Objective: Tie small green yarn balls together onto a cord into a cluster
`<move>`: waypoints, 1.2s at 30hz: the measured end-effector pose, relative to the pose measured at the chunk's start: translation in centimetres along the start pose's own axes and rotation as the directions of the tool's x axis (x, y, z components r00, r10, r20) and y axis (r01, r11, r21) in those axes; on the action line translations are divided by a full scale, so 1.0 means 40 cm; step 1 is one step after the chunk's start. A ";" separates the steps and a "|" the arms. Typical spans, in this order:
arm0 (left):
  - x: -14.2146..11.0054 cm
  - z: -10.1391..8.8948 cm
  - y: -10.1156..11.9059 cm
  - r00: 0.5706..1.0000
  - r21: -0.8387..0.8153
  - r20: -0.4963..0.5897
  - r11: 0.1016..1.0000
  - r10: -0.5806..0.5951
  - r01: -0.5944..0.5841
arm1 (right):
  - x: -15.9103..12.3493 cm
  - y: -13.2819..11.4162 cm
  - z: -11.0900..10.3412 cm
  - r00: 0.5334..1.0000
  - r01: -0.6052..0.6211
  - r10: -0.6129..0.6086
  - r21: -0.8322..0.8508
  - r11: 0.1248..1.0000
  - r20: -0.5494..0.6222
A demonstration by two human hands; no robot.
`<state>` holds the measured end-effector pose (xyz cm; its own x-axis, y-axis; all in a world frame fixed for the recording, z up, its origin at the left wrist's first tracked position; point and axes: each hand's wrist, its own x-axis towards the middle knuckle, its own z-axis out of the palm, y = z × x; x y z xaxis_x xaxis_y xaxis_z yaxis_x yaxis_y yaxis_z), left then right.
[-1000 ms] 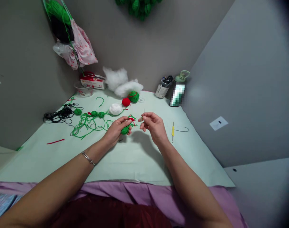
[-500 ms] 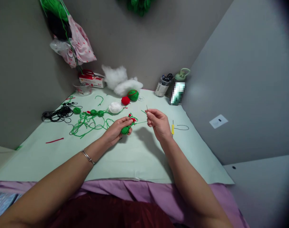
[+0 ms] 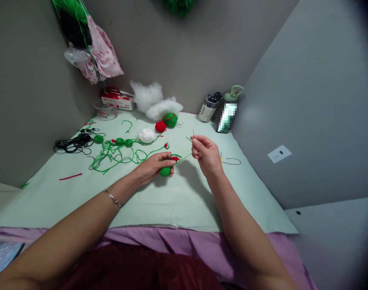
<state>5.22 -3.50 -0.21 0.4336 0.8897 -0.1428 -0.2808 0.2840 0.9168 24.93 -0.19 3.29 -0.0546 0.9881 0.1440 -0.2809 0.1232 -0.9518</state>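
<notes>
My left hand is closed round a small green crocheted piece with a red and white edge, held just above the pale green table mat. My right hand pinches a thin needle that points upward. A green yarn strand runs taut from the needle down to the crocheted piece. A metal bracelet circles my left wrist.
Loose green yarn and small green balls lie to the left, with black cord. Behind are a white ball, a red ball, a green ball, white stuffing, a tin, a bottle. A yellow-handled hook lies right.
My right hand has drawn the needle up and to the right, pulling the green strand taut. My left hand has shifted slightly right and lower with the crocheted piece.
</notes>
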 end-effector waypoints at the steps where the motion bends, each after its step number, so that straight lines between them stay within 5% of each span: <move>1: 0.001 -0.001 0.000 1.000 -0.015 -0.024 1.000 0.011 -0.012 | -0.001 0.000 0.001 1.000 -0.008 0.008 0.003 1.000 0.017; 11: -0.005 0.004 0.003 0.992 0.103 -0.098 0.992 0.085 -0.075 | -0.027 0.011 0.018 0.897 -0.191 0.294 -0.311 0.931 0.330; 20: -0.001 -0.005 0.010 0.994 0.030 -0.094 0.998 0.050 -0.048 | -0.020 0.008 0.016 0.959 0.021 0.054 -0.262 0.965 0.278; 36: 0.003 -0.025 0.013 0.996 0.007 0.082 1.000 -0.029 0.028 | -0.016 -0.022 -0.024 0.877 0.166 0.050 -0.398 0.902 0.478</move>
<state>4.27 -2.90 -0.12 0.5103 0.8488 -0.1383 -0.2625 0.3068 0.9149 26.15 -0.85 3.78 -0.5200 0.8284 0.2082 0.1189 0.3116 -0.9428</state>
